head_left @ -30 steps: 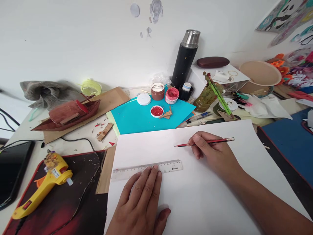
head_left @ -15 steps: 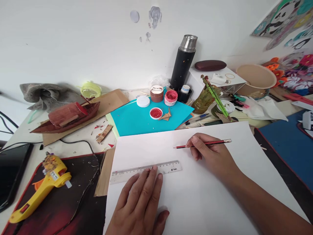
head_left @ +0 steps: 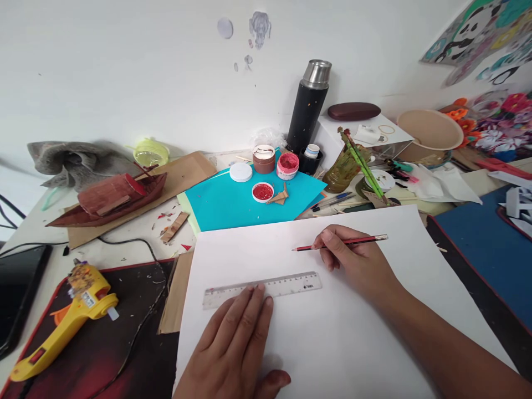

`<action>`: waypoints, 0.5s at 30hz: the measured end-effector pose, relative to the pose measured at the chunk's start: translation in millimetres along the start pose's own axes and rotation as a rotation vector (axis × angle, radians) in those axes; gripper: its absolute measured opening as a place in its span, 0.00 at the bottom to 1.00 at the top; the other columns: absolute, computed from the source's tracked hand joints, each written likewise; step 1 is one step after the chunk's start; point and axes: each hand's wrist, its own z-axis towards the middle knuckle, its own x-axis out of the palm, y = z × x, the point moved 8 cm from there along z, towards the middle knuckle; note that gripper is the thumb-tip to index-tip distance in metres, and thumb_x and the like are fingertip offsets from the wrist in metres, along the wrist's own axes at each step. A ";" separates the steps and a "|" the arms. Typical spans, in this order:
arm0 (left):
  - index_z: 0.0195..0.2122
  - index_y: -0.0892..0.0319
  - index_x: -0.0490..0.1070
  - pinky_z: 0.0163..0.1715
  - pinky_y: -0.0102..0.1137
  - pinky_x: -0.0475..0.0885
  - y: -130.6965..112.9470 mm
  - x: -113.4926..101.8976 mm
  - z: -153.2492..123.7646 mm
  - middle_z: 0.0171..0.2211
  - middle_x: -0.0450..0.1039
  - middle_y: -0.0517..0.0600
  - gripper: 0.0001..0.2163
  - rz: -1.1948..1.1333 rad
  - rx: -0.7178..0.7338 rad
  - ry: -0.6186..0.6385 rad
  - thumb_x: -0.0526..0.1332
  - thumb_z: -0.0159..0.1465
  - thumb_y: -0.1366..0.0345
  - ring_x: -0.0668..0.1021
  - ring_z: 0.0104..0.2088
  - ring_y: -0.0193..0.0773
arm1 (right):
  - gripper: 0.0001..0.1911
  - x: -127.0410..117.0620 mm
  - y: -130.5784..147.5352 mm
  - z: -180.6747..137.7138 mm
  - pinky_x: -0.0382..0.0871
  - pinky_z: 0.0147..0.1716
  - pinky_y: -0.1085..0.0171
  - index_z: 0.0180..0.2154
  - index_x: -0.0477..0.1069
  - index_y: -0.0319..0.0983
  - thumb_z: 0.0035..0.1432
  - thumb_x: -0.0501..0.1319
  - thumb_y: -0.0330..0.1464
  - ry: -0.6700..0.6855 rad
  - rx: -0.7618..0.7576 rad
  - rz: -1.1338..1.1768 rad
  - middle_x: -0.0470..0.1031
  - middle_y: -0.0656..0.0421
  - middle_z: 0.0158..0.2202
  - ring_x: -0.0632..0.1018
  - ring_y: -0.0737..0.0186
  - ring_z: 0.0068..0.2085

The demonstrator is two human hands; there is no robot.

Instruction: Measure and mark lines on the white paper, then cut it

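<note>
A large sheet of white paper [head_left: 349, 343] lies in front of me. On it is a clear plastic ruler [head_left: 286, 286], slightly tilted with its right end higher. The fingertips of my left hand [head_left: 239, 338] rest flat on the ruler's lower middle, fingers stretched out and thumb apart. My right hand [head_left: 353, 255] pinches a red and black pencil [head_left: 366, 240] near its tip, which points left above the ruler. Whether the tip touches the paper I cannot tell.
At left lie a yellow glue gun [head_left: 83, 321] and a brown model boat [head_left: 112, 199] on cardboard. Behind the paper, paint jars [head_left: 287, 165] stand on turquoise paper [head_left: 216, 202]. A black flask [head_left: 308, 111], a jar of brushes [head_left: 344, 169] and a beige bowl [head_left: 432, 130] stand farther back.
The ruler has slid right across the paper under my left fingers. My left thumb is spread a little farther out. The right hand keeps the pencil in nearly the same place.
</note>
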 end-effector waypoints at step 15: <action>0.63 0.65 0.75 0.64 0.40 0.67 14.9 -5.0 -0.6 0.61 0.80 0.58 0.23 -0.050 -0.142 -0.060 0.58 0.78 0.53 0.79 0.60 0.49 | 0.32 -0.6 -3.4 0.2 0.65 0.26 0.62 0.31 0.78 0.41 0.64 0.66 0.63 0.008 0.003 -0.026 0.70 0.62 0.19 0.69 0.63 0.23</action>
